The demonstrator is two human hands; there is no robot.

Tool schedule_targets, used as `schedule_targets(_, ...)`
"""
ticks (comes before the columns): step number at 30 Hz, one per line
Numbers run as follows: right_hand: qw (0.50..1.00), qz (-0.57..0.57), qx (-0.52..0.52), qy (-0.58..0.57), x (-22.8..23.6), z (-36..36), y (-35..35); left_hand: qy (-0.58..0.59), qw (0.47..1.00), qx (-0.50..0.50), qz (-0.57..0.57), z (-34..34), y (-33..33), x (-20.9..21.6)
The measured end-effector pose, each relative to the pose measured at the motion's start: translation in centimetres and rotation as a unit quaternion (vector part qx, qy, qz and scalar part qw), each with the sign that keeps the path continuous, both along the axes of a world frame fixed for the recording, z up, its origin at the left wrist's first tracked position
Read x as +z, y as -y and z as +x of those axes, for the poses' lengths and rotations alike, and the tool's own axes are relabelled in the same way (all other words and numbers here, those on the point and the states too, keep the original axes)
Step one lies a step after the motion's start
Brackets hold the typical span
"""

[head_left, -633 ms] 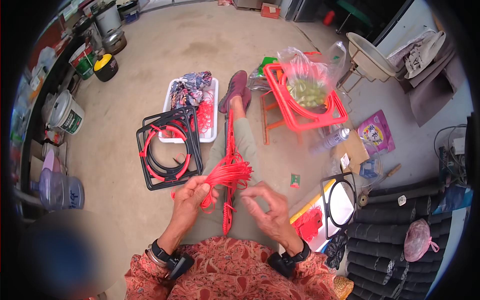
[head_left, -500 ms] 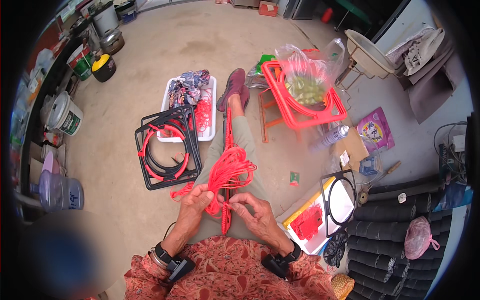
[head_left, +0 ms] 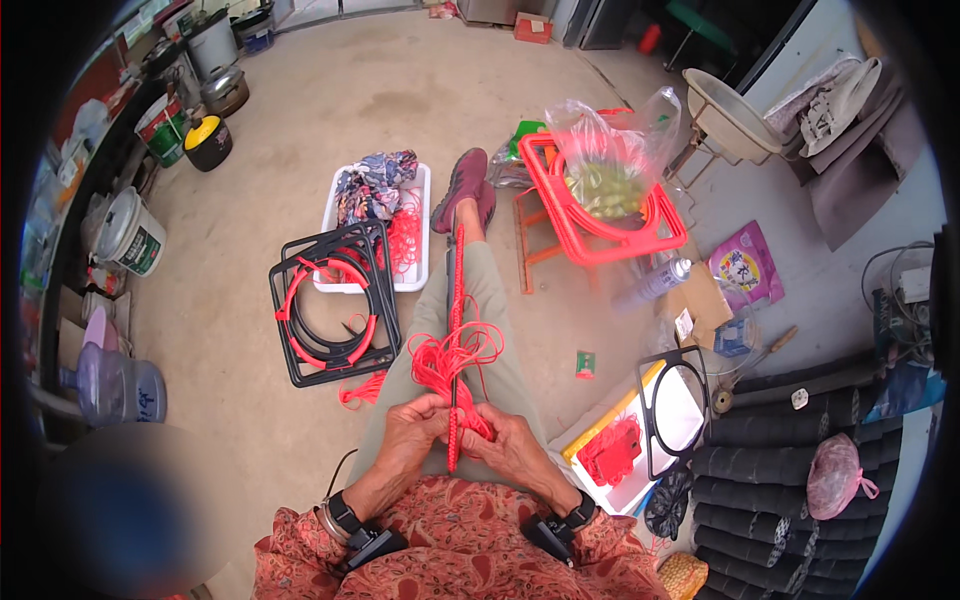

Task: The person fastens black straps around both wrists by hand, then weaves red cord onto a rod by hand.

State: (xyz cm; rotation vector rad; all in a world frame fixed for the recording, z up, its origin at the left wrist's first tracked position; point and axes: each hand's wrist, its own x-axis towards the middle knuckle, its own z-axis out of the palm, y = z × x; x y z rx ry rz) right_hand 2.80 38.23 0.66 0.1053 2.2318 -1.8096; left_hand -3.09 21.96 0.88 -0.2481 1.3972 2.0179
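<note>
Gripping red cord (head_left: pixel 455 355) with both hands: your left hand (head_left: pixel 415 425) and right hand (head_left: pixel 505 440) have fingers curled tight on it, close together over your lap. Stacked black frames (head_left: pixel 330 305) sit well left.

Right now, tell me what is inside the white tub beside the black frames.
The white tub holds a crumpled patterned cloth at its far end and loose red cord along its right side. The stacked black frames overlap its near left corner, and whatever lies under the cloth is hidden.
</note>
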Motion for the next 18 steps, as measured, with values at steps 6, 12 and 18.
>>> schedule_targets(6, 0.989, 0.098, -0.079, -0.073, 2.7, -0.6, -1.4, 0.044, 0.998, -0.007, 0.049, -0.1, 1.0, 1.6)
schedule_targets(12, 0.963, 0.149, -0.070, -0.211, 7.4, -1.6, -2.4, 0.125, 0.973, -0.057, 0.183, -0.2, 1.5, 1.9)
schedule_targets(18, 0.944, -0.045, -0.102, -0.311, 7.9, -3.3, -0.9, 0.159, 0.950, -0.055, 0.262, 0.1, 0.4, 1.1)
